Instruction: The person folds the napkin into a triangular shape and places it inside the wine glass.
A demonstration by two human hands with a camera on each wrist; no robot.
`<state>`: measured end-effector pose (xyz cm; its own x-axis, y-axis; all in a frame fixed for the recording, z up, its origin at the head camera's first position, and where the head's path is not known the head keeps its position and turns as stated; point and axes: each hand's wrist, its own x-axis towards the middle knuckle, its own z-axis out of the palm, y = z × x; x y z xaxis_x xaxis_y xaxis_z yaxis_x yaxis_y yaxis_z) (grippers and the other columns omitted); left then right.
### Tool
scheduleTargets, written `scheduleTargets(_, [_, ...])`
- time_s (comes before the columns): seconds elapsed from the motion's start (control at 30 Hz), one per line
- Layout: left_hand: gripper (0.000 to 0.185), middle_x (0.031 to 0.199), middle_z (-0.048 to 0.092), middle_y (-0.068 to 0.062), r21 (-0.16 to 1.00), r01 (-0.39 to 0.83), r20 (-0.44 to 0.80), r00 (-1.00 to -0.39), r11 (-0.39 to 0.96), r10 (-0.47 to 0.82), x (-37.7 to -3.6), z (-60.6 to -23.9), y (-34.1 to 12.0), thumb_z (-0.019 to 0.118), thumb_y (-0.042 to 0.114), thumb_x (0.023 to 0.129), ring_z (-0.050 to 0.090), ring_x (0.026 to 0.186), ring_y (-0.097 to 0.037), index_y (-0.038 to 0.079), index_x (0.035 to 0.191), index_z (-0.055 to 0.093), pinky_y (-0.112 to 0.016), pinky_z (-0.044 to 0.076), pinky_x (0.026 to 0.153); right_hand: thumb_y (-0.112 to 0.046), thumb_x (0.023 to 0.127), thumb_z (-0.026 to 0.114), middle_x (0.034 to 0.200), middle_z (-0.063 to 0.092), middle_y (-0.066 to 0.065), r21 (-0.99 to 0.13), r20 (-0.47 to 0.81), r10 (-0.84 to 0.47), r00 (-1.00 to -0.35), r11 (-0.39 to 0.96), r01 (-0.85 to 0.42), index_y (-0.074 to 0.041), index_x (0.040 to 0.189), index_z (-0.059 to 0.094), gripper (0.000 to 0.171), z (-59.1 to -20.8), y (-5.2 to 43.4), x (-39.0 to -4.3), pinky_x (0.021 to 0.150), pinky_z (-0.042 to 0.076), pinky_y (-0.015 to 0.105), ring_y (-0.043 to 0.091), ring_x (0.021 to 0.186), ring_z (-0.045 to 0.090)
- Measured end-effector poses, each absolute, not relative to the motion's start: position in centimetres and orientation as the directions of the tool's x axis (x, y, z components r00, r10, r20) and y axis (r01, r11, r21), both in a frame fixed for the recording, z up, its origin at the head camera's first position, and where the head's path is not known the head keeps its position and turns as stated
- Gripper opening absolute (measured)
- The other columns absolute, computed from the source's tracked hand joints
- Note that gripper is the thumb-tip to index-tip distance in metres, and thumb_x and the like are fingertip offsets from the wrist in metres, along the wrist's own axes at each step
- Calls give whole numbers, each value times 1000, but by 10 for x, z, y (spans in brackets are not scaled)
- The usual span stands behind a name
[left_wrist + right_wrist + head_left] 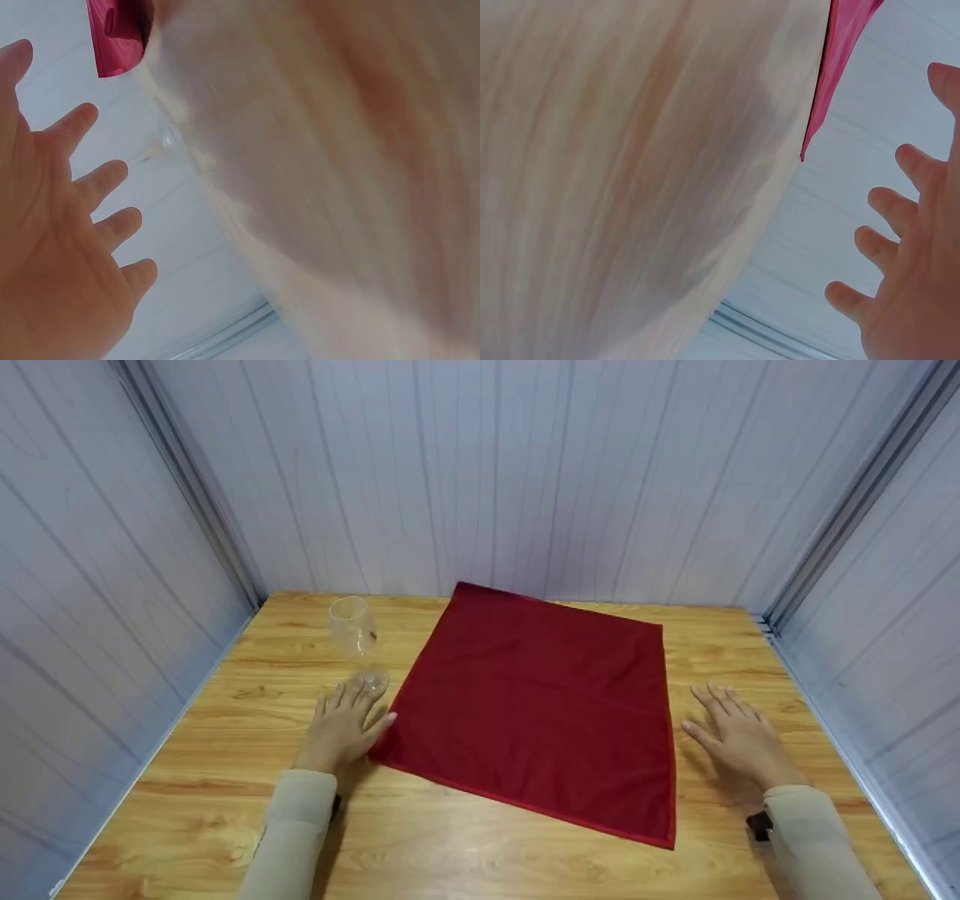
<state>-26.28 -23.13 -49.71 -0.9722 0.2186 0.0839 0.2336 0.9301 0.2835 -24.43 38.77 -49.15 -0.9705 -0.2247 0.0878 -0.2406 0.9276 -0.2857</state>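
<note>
Blur swallowed most of both wrist views: the tabletop point(337, 172) smeared pale across them, with only a corner of the red cloth point(112, 37) showing. My left hand point(343, 725) rested flat on the wood, fingers spread and holding nothing, thumb tip just at the cloth's near-left corner. Its fingertips partly hid the foot of the wine glass point(352, 628), which stood upright, with nothing visible inside, just left of the cloth. My right hand point(739, 735) lay open, fingers apart, just beside the cloth's right edge, not touching it. The cloth lay spread flat at the table's middle.
</note>
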Motion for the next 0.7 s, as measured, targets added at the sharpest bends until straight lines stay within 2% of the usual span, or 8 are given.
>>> scheduleTargets(0.2, [67, 154, 38, -22, 261, 320, 89, -947, 911, 308, -262, -495, -225, 51, 56, 100, 25, 144, -48, 9, 148, 48, -68, 17, 112, -54, 98, 57, 159, 28, 23, -279, 129, -295, -947, 905, -320, -13, 158, 32, 76, -494, 376, -242, 107, 17, 72, 50, 144, 21])
scheduleTargets(0.33, [61, 149, 45, -22, 254, 390, 75, -920, 885, 384, -260, -493, -218, 60, 48, 98, 35, 140, -45, 7, 144, 53, -61, 27, 112, -53, 94, 64, 155, 37, 20, -285, 163, -365, -917, 872, -398, -12, 152, 43, 74, -496, 366, -241, 104, 21, 74, 48, 142, 28])
scheduleTargets(0.5, [54, 141, 53, -20, 247, 444, 69, -895, 862, 441, -257, -492, -209, 64, 39, 97, 51, 129, -39, 6, 140, 57, -54, 39, 106, -49, 91, 70, 152, 43, 17, -293, 186, -442, -878, 828, -479, -10, 146, 52, 69, -495, 353, -239, 103, 24, 73, 47, 138, 36])
scheduleTargets(0.7, [51, 138, 56, -19, 203, 474, 63, -879, 857, 472, -256, -489, -201, 65, 38, 97, 54, 126, -36, 7, 137, 61, -51, 42, 104, -46, 90, 73, 151, 45, 16, -290, 188, -485, -854, 803, -520, -10, 144, 54, 68, -494, 340, -236, 103, 29, 71, 44, 138, 39])
